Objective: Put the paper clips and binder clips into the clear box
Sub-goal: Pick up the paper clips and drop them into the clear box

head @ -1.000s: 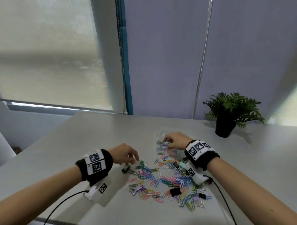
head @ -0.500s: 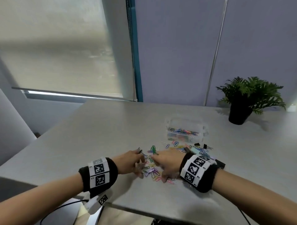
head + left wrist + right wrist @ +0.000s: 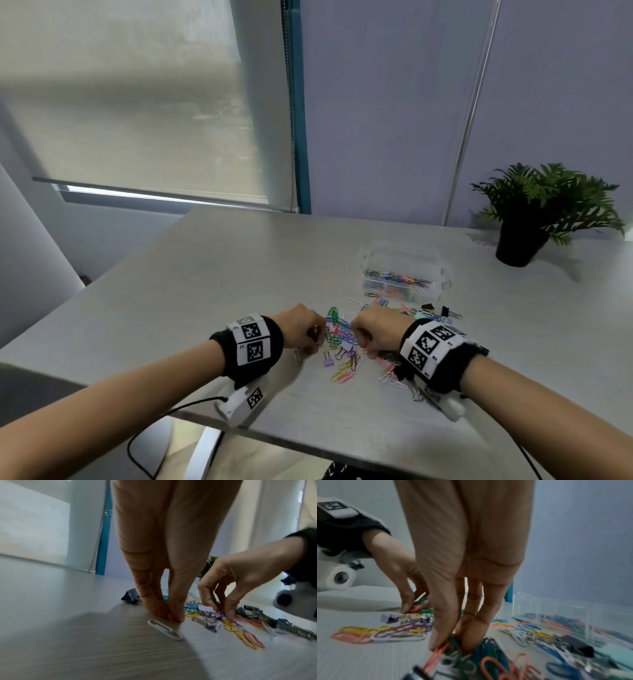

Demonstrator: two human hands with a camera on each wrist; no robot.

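Colourful paper clips and small binder clips [image 3: 342, 339] lie scattered on the grey table [image 3: 222, 274]. Behind them stands the clear box [image 3: 404, 274], open, with several clips inside. My left hand [image 3: 317, 337] is at the left edge of the pile, thumb and fingertips pinched together on the table [image 3: 173, 618], apparently on a clip. A white paper clip [image 3: 164, 629] lies loose beside them. My right hand [image 3: 359, 342] pinches a bunch of green and salmon paper clips [image 3: 448, 646] in the pile. The two hands are a few centimetres apart.
A potted plant [image 3: 520, 222] stands at the back right of the table. Black binder clips [image 3: 442, 310] lie right of the pile, near the box. The table's near edge [image 3: 308, 442] runs just below my wrists. A window blind and a wall are behind.
My right hand came back from the box to the pile. My left hand moved right into the pile. Both hands now have their fingers pinched down among the clips.
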